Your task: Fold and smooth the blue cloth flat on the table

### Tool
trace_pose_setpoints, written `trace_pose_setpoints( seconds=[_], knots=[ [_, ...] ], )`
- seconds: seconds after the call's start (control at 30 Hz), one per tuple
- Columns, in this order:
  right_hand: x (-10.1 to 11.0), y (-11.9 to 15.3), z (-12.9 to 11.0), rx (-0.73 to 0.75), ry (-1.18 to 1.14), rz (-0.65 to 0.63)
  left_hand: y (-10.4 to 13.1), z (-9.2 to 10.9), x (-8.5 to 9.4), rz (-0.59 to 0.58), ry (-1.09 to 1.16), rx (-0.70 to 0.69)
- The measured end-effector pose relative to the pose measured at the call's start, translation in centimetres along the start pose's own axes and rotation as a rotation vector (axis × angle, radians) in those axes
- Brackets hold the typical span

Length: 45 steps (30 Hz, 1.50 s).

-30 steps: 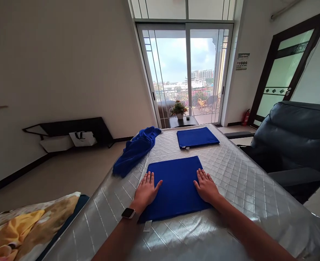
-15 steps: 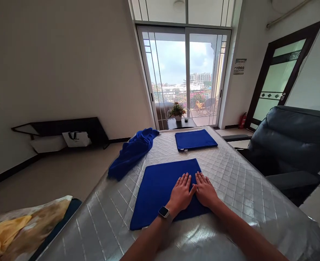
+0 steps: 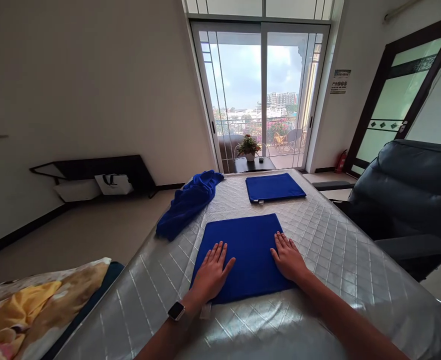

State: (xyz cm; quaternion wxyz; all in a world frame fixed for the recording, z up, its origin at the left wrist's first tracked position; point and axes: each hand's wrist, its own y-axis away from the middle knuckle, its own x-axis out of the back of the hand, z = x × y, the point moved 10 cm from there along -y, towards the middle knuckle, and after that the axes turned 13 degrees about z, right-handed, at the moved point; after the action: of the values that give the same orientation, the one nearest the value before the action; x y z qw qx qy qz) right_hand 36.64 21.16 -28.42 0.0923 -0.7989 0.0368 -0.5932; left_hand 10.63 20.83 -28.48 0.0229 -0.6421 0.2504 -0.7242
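Observation:
A flat blue cloth [image 3: 246,250] lies on the silvery quilted mattress [image 3: 340,250]. My left hand [image 3: 212,272] rests palm down on its left part, fingers straight and thumb apart, a watch on the wrist. On the cloth's right edge lies my right hand [image 3: 288,257], also flat with the thumb spread. Neither hand grips anything. Farther back is a folded blue cloth [image 3: 275,187] with small white tags at its near edge. A crumpled blue cloth [image 3: 190,202] is heaped at the mattress's left edge.
A black armchair [image 3: 408,195] stands close on the right. Patterned bedding [image 3: 36,310] lies low at the left. Beyond the mattress are a small table [image 3: 250,165] with a potted plant [image 3: 249,147] and a sliding glass door. A white bag [image 3: 114,184] sits by the left wall.
My left hand has slid left across the cloth, away from my right hand, which stays near the right edge. The hands were side by side before. The view has shifted slightly.

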Motion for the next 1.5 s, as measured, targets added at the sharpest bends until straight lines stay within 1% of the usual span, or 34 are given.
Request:
trace_pose_setpoints(
  seconds=[0.07,0.1,0.13,0.2,0.37,0.53,0.67,0.77,0.9,1.0,1.07,1.23,1.37,1.5],
  knots=[
    [-0.1,0.0,0.1,-0.001,0.009,-0.001,1.1,-2.7,0.1,0.02,-0.031,0.045],
    [-0.1,0.0,0.1,-0.001,0.014,-0.002,1.6,-3.6,0.1,0.029,-0.04,0.066],
    [-0.1,0.0,0.1,-0.001,0.021,-0.001,1.9,-4.3,0.1,0.037,-0.044,0.086],
    [-0.1,0.0,0.1,-0.002,0.035,0.0,2.3,-4.9,0.1,0.05,-0.042,0.117],
    [-0.2,0.1,0.1,-0.005,0.056,0.002,2.4,-4.6,0.1,0.052,-0.005,0.147],
    [-0.3,0.1,0.0,0.006,0.086,0.011,2.4,-4.3,0.8,0.072,0.013,0.16],
    [0.1,0.3,-0.3,0.034,0.137,0.01,2.5,-4.1,1.2,0.059,0.018,0.173],
    [0.8,1.2,-0.7,0.055,0.159,0.011,2.5,-4.1,1.2,0.07,0.018,0.182],
    [1.5,3.6,-1.0,0.066,0.126,0.024,2.5,-4.1,1.0,0.082,0.029,0.174],
    [1.4,5.3,-0.9,0.056,0.093,0.03,2.5,-4.1,1.1,0.093,0.039,0.169],
    [1.0,6.0,-0.7,0.048,0.087,0.029,2.5,-4.0,1.2,0.093,0.038,0.169],
    [0.4,6.3,-0.6,0.029,0.069,0.029,2.5,-4.1,1.3,0.095,0.026,0.164],
    [0.9,6.4,-1.0,0.027,0.057,0.04,2.4,-4.1,1.4,0.098,0.011,0.148],
    [1.4,6.7,-1.2,0.02,0.055,0.037,2.4,-3.8,1.4,0.068,-0.001,0.132]
  ],
)
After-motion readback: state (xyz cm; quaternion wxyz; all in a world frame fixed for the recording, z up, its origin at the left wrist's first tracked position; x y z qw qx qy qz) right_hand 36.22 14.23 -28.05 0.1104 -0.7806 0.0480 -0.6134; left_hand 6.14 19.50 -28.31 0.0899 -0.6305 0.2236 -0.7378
